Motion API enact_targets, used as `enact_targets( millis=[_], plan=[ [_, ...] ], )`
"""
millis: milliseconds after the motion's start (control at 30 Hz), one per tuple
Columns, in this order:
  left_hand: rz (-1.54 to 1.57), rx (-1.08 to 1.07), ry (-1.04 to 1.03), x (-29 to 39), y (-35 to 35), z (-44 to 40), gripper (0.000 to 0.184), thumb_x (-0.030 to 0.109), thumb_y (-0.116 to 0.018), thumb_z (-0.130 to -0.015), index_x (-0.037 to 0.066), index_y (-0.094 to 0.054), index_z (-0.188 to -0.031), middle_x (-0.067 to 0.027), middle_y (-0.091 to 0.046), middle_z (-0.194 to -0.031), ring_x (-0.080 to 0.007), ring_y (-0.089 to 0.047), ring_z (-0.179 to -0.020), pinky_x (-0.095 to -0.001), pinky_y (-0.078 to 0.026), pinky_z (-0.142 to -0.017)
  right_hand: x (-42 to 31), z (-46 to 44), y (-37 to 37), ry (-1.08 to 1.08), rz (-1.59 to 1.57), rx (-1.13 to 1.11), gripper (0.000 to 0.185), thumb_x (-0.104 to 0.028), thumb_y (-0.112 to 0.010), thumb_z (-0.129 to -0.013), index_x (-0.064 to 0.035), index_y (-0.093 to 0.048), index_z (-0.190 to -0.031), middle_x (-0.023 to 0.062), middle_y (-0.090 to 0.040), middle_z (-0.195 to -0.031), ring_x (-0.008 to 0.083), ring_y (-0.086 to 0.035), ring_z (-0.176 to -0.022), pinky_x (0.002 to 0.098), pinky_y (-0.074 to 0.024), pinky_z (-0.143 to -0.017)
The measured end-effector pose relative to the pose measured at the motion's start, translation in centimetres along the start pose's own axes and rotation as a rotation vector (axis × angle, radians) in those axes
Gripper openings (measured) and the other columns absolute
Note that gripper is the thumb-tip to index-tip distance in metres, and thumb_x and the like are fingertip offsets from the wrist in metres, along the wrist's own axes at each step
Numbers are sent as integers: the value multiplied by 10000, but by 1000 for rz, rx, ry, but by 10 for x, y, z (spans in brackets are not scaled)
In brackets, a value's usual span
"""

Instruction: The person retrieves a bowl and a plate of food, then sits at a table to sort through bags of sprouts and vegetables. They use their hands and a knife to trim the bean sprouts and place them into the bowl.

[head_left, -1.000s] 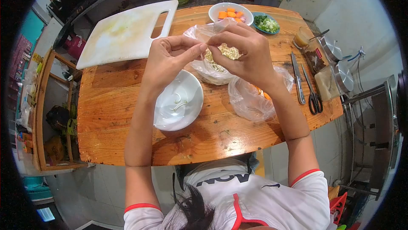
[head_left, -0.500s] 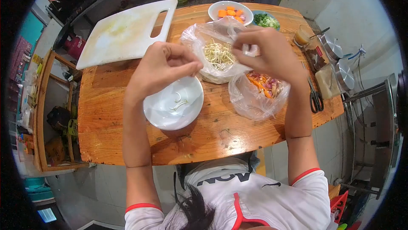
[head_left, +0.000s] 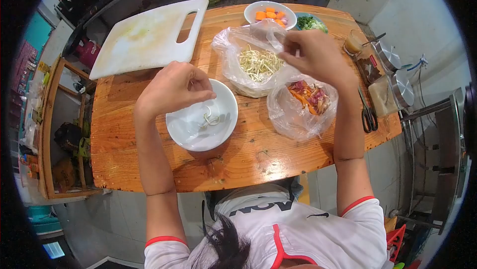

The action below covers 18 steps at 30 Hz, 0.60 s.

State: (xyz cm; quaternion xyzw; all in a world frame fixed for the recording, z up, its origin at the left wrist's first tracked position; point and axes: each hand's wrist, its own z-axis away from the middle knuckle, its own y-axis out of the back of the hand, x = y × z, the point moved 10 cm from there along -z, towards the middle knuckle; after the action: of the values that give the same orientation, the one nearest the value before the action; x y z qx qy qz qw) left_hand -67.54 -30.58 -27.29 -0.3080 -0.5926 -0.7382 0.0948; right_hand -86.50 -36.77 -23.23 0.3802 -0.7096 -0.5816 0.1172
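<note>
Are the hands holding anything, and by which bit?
I can't tell: nothing shows clearly in the left hand over the near white bowl, and the right hand is blurred.

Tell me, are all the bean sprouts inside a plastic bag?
No, a few bean sprouts lie in the white bowl, apart from those heaped in the clear plastic bag.

White shirt (head_left: 343,239) — red-edged short sleeves (head_left: 166,253), red collar trim (head_left: 276,243), black chest lettering (head_left: 261,208) — dark hair (head_left: 229,243).

A single head-worn camera faces forward and steeply down, fairly near the wooden worktop (head_left: 254,126); its bowed, black-cornered view, probably fisheye, includes the wearer's shirt (head_left: 318,231) below.
</note>
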Motion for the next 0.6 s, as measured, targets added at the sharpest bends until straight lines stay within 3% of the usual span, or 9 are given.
enact_targets(
  millis=[233, 400, 533, 600],
  plan=[
    [76, 76, -29, 8, 2, -4, 212, 200, -729, -764, 3, -699, -838, -110, -672, -670, -164, -639, -610, -287, -498, -615, -11, -21, -66, 162, 145, 67, 105, -154, -665, -792, -54, -669, -825, 88, -662, -795, 276, -634, -772, 389, -489, -676],
    [24, 127, -72, 21, 10, -4, 210, 173, -720, -817, -23, -682, -880, -48, -659, -711, -79, -591, -646, -246, -498, -616, -4, -22, -59, 89, 74, 36, 113, -160, -672, -789, -59, -683, -838, 93, -663, -811, 279, -630, -804, 386, -489, -689],
    [77, 206, -128, 27, 15, -4, 188, 155, -705, -820, -21, -682, -884, -59, -673, -740, -83, -606, -667, -248, -504, -637, 3, -21, -48, 22, 33, 32, 126, -178, -675, -793, -57, -686, -827, 98, -657, -825, 277, -622, -825, 385, -485, -701],
    [74, 220, -135, 28, 15, -6, 175, 142, -698, -822, -21, -681, -883, -64, -677, -750, -84, -612, -673, -246, -507, -645, -6, -18, -52, 95, 96, 81, 142, -196, -673, -797, -58, -686, -822, 93, -652, -820, 276, -618, -814, 387, -483, -700]
  ],
)
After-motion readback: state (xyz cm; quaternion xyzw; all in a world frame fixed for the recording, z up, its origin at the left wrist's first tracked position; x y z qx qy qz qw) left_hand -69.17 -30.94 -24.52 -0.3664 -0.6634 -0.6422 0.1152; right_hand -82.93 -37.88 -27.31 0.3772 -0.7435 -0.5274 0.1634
